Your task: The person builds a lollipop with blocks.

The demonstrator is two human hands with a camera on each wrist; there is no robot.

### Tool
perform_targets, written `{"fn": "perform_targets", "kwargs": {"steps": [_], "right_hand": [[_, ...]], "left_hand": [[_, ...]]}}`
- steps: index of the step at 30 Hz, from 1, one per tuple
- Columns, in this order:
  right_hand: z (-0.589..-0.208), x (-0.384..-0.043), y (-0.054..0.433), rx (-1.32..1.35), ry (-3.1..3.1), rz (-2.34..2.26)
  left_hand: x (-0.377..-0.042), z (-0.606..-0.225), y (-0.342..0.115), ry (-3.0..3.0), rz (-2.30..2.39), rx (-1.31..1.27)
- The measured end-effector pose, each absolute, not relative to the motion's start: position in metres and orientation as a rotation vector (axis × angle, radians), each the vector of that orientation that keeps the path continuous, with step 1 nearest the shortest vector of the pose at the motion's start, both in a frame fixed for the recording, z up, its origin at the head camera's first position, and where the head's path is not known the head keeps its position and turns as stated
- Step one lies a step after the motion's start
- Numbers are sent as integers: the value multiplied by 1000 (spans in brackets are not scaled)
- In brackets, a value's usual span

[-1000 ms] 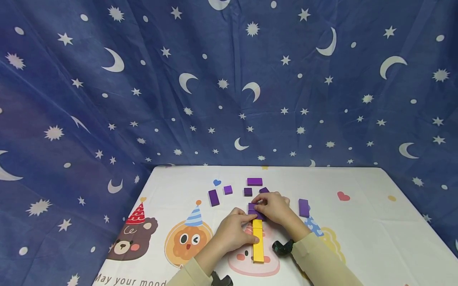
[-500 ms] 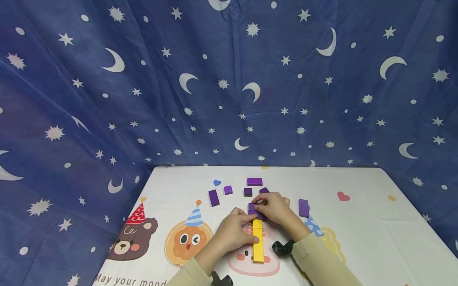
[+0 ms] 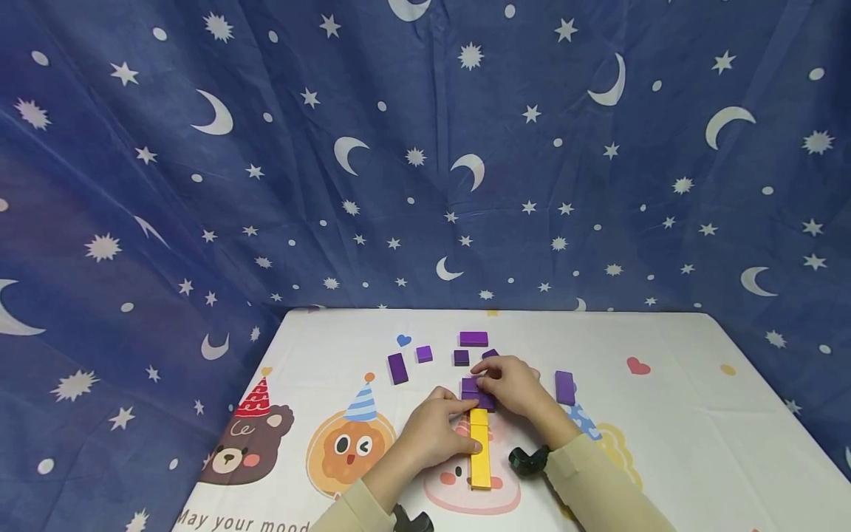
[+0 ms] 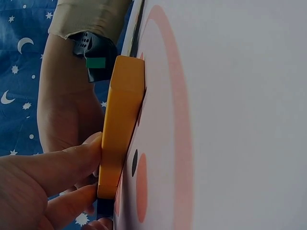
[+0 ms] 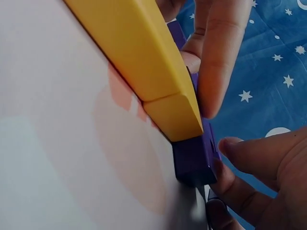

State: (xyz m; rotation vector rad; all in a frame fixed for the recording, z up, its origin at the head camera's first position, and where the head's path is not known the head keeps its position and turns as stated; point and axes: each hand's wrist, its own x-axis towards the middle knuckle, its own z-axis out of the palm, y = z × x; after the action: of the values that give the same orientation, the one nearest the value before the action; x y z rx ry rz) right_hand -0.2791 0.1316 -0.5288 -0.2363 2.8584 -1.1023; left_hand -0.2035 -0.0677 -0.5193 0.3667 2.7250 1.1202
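Observation:
A long yellow block (image 3: 481,469) and a short yellow block (image 3: 479,417) lie end to end in a line. Across their far end sits a purple block (image 3: 487,403), with another purple block (image 3: 469,385) just behind it. My left hand (image 3: 433,432) rests its thumb against the long yellow block and stretches its index finger onto the near purple block. In the right wrist view, the thumb of my right hand (image 3: 515,384) is slightly apart from the purple block (image 5: 192,160); a finger is at its side. The right hand partly hides the purple pieces.
Loose purple blocks lie behind the hands: a flat one (image 3: 473,339), a dark cube (image 3: 462,358), a lighter cube (image 3: 424,355) and an oblong (image 3: 397,369). Another purple oblong (image 3: 564,388) lies to the right. A blue patterned curtain (image 3: 425,185) hangs behind the table.
The right hand's fingertips have shifted slightly right, off the rear purple block's top. The left hand and the yellow blocks stay where they were.

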Motion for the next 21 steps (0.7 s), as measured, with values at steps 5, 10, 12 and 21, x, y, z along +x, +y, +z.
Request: {"fn": "perform_targets", "kwargs": {"steps": [5, 10, 12, 21], "right_hand": [[-527, -280, 136, -200, 2839, -1127], [-525, -280, 141, -178, 2808, -1183], [-525, -281, 143, -178, 2803, -1210], [-520, -283, 153, -194, 2832, -1217]], "left_hand": [[-204, -520, -68, 2717, 1129, 356], [-204, -522, -67, 2721, 1116, 341], [-204, -522, -66, 2724, 1112, 338], [-204, -521, -66, 2713, 1107, 338]]}}
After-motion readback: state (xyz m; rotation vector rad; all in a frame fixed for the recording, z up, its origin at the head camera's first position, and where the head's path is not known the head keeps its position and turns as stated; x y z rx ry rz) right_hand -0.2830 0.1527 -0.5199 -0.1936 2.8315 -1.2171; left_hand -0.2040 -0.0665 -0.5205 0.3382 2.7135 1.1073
